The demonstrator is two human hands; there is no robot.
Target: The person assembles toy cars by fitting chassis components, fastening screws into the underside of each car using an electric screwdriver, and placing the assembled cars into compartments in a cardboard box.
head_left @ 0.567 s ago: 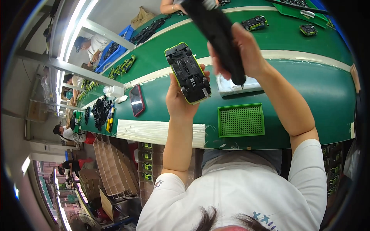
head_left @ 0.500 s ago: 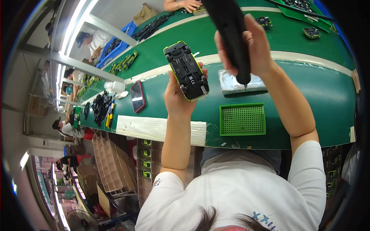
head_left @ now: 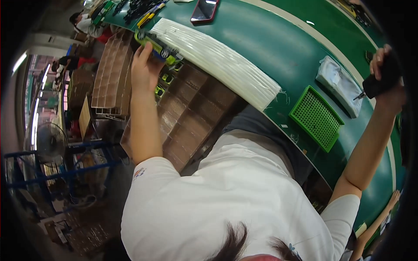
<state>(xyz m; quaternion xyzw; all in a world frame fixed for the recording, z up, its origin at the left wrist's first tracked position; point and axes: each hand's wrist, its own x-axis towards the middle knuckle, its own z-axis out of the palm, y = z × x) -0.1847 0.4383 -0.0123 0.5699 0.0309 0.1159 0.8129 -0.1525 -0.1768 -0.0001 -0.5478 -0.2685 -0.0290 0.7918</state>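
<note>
Swung over to the left since the earlier frame, the lime-green and black toy car [head_left: 155, 45] now shows me its side and wheels instead of its underside, while the black handheld electric screwdriver [head_left: 376, 87] has gone out to the far right.

On the left, my left hand [head_left: 145, 67] grasps the car by its near flank, beside the left end of the long white ribbed foam sheet [head_left: 217, 63], past the near edge of the green surface [head_left: 261, 39] and over the brown divided box [head_left: 178, 114]. I judge the car light and stiff, its smooth shell a little slippery, its small trim easy to scuff; I'd pinch it across the body sides, clear of the wheels. How my fingers wrap its hidden parts doesn't show, nor can I tell whether it touches the foam. Small lime-green cars [head_left: 160, 91] sit in some of the box's cells, partly covered by my hand.

Further right, the shallow green perforated plastic basket [head_left: 318, 119] and the white slab, seemingly film-wrapped [head_left: 342, 87], lie on the surface, apart from both hands.

At the right rim, my right hand [head_left: 390, 99] is closed around the screwdriver, its thin bit pointing left. Probably it weighs more than the car. Its dark body melts into the black border, so the grip's far end is hard to make out.
</note>
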